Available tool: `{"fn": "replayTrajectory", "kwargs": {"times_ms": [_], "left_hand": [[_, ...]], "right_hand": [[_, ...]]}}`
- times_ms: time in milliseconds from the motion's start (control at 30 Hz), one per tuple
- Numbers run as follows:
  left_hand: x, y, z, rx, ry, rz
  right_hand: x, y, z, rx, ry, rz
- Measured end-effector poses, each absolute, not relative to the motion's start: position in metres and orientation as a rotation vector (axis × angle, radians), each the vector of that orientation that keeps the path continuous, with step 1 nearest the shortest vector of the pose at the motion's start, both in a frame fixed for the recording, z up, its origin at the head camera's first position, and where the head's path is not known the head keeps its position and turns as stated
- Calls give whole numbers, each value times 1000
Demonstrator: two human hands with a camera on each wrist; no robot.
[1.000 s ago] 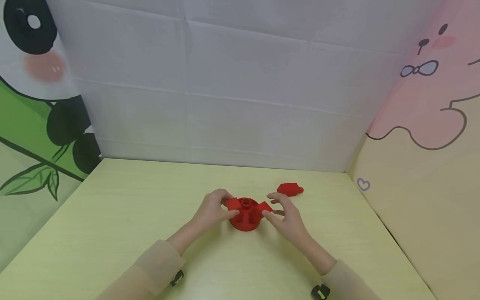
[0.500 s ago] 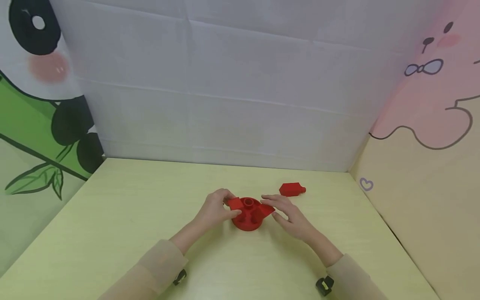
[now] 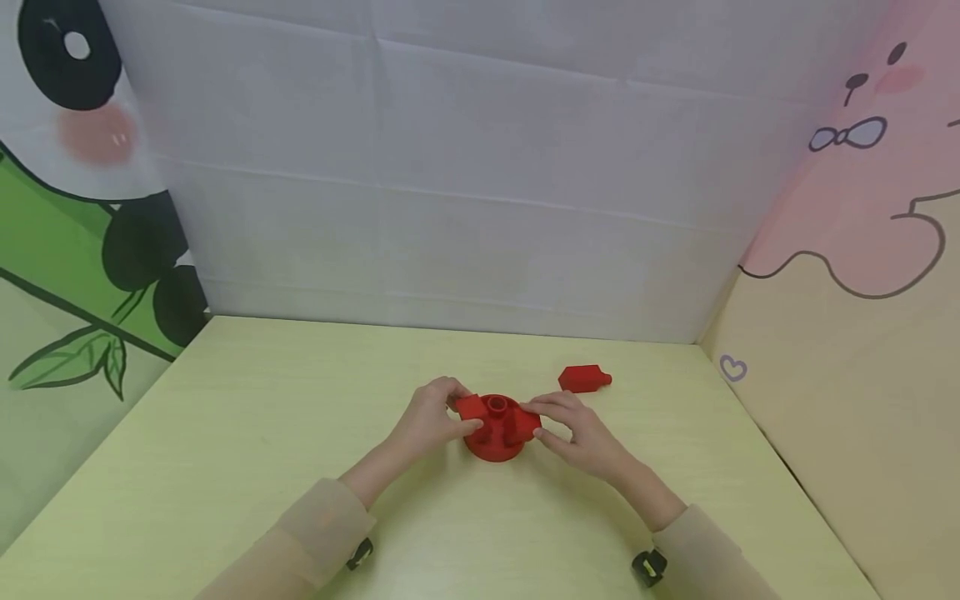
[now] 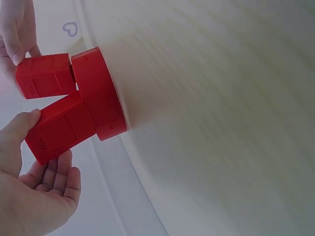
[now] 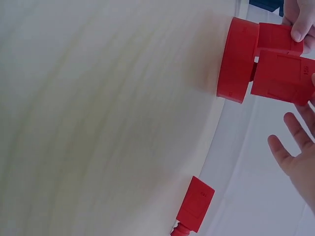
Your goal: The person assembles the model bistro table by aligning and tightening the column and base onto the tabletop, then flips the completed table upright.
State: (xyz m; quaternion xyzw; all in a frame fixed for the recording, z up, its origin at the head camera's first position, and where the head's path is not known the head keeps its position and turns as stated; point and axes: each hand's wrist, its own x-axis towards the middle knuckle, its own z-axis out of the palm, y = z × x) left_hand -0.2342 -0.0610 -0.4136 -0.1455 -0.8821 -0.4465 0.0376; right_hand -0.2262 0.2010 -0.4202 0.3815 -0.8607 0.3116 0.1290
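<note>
A round red base [image 3: 493,452] with a hollow post in its middle stands on the table. My left hand [image 3: 431,423] pinches a red block [image 4: 61,129] marked 152 between thumb and fingers, at the base's left side. On the right side, my right hand [image 3: 587,435] has thumb and fingertips on a second numbered red block [image 5: 281,77]. Through a narrow gap in the right wrist view, a short neck shows between this block and the base. Both blocks lean outward, their lower ends at the base's top.
A loose red block with a knobbed end [image 3: 582,379] lies on the pale table [image 3: 300,383] behind my right hand. A white sheet [image 3: 450,208] hangs at the table's back edge. Walls with cartoon pictures rise at both sides.
My right hand has shifted its fingers on the right block, its index finger now straighter along the far side. That block has turned on the base. The left hand keeps its grip.
</note>
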Motion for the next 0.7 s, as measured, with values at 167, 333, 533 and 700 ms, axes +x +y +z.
{"fn": "replayTrajectory", "kwargs": {"times_ms": [167,333,533,700], "left_hand": [[-234,-61,-415,-451,-2701,-1376],[-235,-61,-415,-451,-2698,-1375],[-234,-61,-415,-442,-2698,-1377],[-235,-61,-415,-446,-2697,-1369]], "right_hand": [[-225,192,-422,966,-2521,894],[-223,182,-421,821,-2535,893],[-218,173,-421,728,-2556,925],[-216,172,-419,704,-2570,924]]}}
